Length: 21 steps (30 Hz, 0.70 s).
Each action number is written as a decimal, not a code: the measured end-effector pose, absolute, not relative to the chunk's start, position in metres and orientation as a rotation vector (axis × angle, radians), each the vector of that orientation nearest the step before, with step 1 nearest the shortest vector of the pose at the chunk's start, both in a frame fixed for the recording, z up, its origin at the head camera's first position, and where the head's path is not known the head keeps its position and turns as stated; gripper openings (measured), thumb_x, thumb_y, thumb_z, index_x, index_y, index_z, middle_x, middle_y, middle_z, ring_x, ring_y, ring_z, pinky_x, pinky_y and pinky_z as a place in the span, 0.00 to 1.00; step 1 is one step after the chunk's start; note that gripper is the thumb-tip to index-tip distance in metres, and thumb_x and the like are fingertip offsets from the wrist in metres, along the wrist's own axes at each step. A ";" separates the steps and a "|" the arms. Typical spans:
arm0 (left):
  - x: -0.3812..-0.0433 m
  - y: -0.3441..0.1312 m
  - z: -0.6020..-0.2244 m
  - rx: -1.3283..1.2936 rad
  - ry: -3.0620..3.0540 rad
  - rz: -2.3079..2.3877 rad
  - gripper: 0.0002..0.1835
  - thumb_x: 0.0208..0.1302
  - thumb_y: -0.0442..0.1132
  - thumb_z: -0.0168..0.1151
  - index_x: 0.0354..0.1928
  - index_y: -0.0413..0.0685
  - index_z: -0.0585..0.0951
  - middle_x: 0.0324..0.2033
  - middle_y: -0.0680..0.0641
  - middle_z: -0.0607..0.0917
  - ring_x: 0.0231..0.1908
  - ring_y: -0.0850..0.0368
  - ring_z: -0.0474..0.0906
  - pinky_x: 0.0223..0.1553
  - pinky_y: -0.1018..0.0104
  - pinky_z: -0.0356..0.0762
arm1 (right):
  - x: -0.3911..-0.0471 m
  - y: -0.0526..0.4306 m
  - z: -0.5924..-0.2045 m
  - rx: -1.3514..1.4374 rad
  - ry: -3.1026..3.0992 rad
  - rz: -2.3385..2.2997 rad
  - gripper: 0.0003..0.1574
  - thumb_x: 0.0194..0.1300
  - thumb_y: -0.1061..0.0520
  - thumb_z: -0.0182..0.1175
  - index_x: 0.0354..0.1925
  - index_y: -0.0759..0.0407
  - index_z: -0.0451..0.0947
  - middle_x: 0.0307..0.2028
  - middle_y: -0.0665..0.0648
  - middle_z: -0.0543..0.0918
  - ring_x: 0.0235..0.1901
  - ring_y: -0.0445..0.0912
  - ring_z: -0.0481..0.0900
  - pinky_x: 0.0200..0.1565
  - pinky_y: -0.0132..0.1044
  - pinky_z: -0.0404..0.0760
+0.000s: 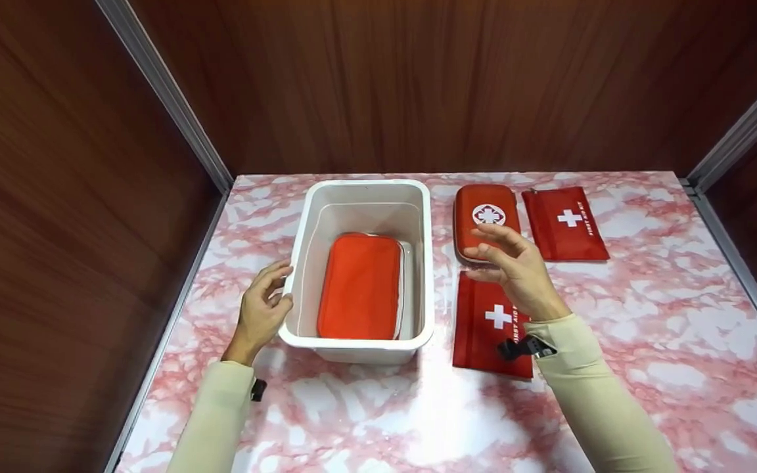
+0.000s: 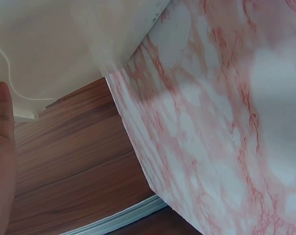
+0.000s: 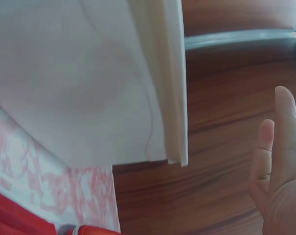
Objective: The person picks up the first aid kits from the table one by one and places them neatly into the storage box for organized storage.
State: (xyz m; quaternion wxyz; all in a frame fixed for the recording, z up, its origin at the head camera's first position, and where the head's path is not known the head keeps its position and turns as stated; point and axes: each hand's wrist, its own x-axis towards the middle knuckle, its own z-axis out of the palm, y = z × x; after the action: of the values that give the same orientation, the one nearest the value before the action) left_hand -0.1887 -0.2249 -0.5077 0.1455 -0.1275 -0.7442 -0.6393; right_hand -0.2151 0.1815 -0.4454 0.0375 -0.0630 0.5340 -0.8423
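Observation:
A white plastic bin (image 1: 423,263) stands on the table, with a red case (image 1: 360,289) lying inside it. My left hand (image 1: 263,309) is at the bin's left rim, fingertips against or very near it. In the left wrist view the straight thumb (image 2: 4,110) lies against the bin's outer wall (image 2: 55,44). To the right of the bin, my right hand (image 1: 516,269) hovers with spread, slightly bent fingers and nothing in them. Below it are a red hard case (image 1: 467,226) with a white emblem and a flat red first aid pouch (image 1: 474,341), both partly covered by the hand or wrist.
Another red first aid pouch (image 1: 552,233) lies at the back right, beside the hard case. Wood-grain panels (image 1: 378,85) enclose the pink marbled table (image 1: 654,328) at the back and both sides, with metal strips (image 1: 168,98) along their corners.

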 end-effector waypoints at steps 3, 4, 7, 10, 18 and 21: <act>-0.188 -0.225 -0.507 -0.365 -2.141 -1.834 0.25 0.53 0.13 0.50 0.56 0.21 0.75 0.61 0.27 0.71 0.50 0.40 0.77 0.44 0.75 0.79 | -0.214 0.187 -0.449 -0.187 1.659 -2.557 0.19 0.69 0.71 0.53 0.51 0.54 0.81 0.52 0.57 0.80 0.45 0.51 0.84 0.38 0.46 0.86; -0.188 -0.225 -0.507 -0.367 -2.140 -1.831 0.25 0.52 0.13 0.50 0.56 0.21 0.75 0.61 0.27 0.71 0.50 0.40 0.77 0.45 0.75 0.78 | -0.214 0.189 -0.450 -0.183 1.668 -2.548 0.19 0.69 0.70 0.53 0.51 0.53 0.81 0.52 0.57 0.80 0.45 0.51 0.84 0.38 0.47 0.86; -0.189 -0.225 -0.508 -0.372 -2.140 -1.823 0.25 0.52 0.13 0.50 0.56 0.21 0.75 0.61 0.27 0.71 0.50 0.39 0.77 0.45 0.75 0.78 | -0.213 0.194 -0.453 -0.173 1.699 -2.526 0.19 0.70 0.69 0.54 0.52 0.53 0.81 0.53 0.57 0.80 0.46 0.52 0.84 0.39 0.48 0.86; -0.189 -0.226 -0.509 -0.374 -2.140 -1.828 0.25 0.53 0.14 0.50 0.56 0.21 0.75 0.61 0.26 0.71 0.50 0.40 0.77 0.44 0.75 0.78 | -0.212 0.199 -0.456 -0.166 1.718 -2.516 0.20 0.70 0.69 0.54 0.54 0.53 0.80 0.53 0.58 0.80 0.47 0.53 0.84 0.40 0.51 0.85; -0.188 -0.224 -0.507 -0.358 -2.141 -1.843 0.24 0.53 0.14 0.51 0.56 0.20 0.75 0.61 0.26 0.70 0.49 0.43 0.77 0.43 0.74 0.79 | -0.208 0.210 -0.463 -0.164 1.748 -2.481 0.21 0.72 0.69 0.53 0.59 0.54 0.76 0.55 0.58 0.79 0.47 0.52 0.83 0.40 0.49 0.86; -0.188 -0.224 -0.506 -0.358 -2.137 -1.847 0.24 0.53 0.13 0.51 0.56 0.21 0.75 0.61 0.25 0.70 0.49 0.41 0.77 0.42 0.74 0.79 | -0.208 0.213 -0.465 -0.167 1.767 -2.460 0.21 0.72 0.68 0.53 0.60 0.55 0.75 0.55 0.58 0.78 0.48 0.52 0.82 0.40 0.48 0.86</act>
State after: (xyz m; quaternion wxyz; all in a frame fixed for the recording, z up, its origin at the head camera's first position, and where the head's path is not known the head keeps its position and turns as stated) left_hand -0.1878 -0.2240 -0.5064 0.1468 -0.1243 -0.7424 -0.6418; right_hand -0.2083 0.2133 -0.4654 0.0540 -0.0549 0.5816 -0.8098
